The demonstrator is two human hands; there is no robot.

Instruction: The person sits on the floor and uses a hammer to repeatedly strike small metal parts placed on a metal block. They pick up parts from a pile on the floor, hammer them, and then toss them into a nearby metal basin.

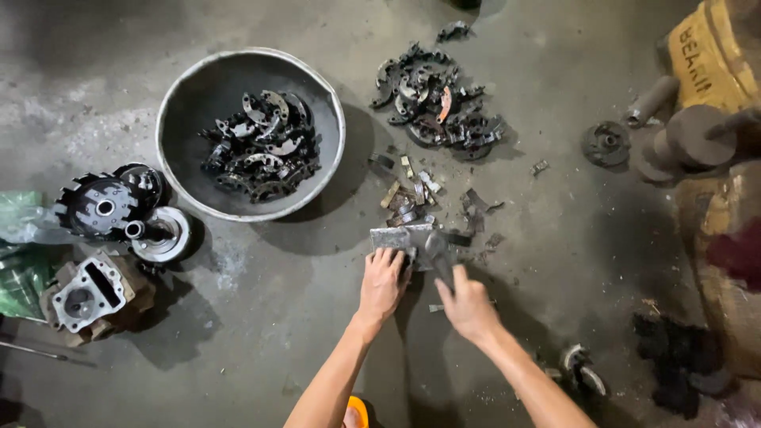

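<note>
A flat metal block (pixel 402 238) on the floor is steadied by the left hand (pixel 382 283), fingers curled over its edge. A dark tool (pixel 438 252) is gripped by the right hand (pixel 468 305). Beyond lie broken scraps (pixel 412 198) and a basin (pixel 189 83) of curved parts. A working stage is judged; accurate placement is required next.

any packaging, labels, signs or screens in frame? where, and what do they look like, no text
Yellow sack: top right corner, bulging, dark print on its side.
Brown carton: right edge, below the sack, dirty, with a reddish patch.
Green plastic bag: left edge, crumpled, translucent.
No screens or signs.
</note>
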